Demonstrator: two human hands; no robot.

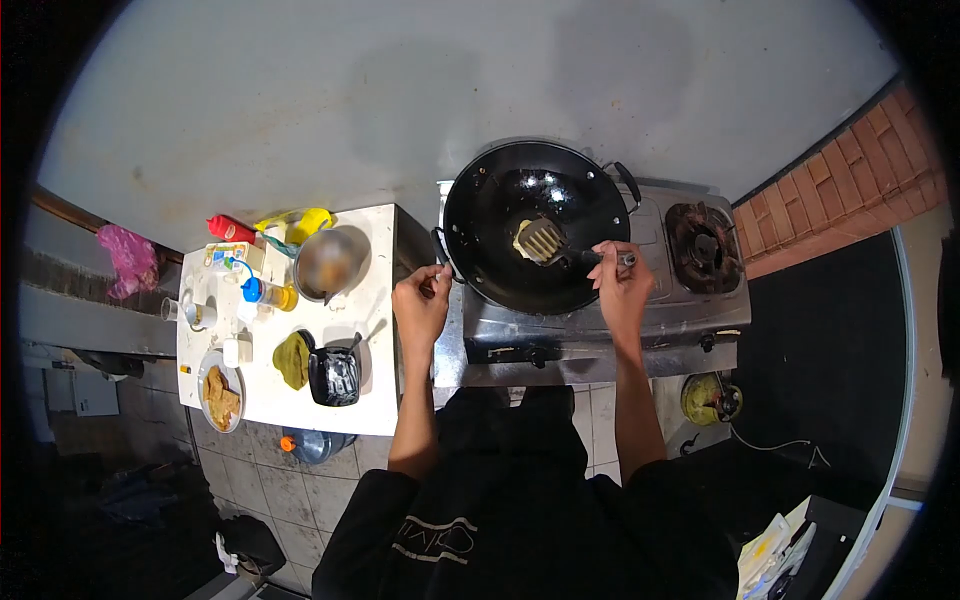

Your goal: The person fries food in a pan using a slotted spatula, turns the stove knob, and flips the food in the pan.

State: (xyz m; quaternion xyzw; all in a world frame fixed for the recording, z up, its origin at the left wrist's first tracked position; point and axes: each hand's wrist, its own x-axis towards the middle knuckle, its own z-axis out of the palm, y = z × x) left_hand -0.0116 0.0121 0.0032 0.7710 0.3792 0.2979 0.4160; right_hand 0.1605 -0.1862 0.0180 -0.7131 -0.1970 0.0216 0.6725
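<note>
A large black wok point(500, 190) sits on the left burner of a metal stove point(590, 335). My right hand point(625, 285) is closed around the handle of a slotted spatula point(541, 243), whose head lies over a small yellowish piece of food point(522, 232) in the wok. At the wok's left side, my left hand point(421, 300) is beside the loop handle point(441, 250), its fingers curled with the fingertips near the handle. Whether those fingers grip the handle is too small to tell.
Left of the stove, a white table point(375, 300) bears a metal bowl point(325, 265), bottles, a black square dish point(335, 376), a green cloth point(291, 360) and a plate of food point(221, 395). An unused burner point(703, 247) is at right, beside a brick ledge point(850, 185).
</note>
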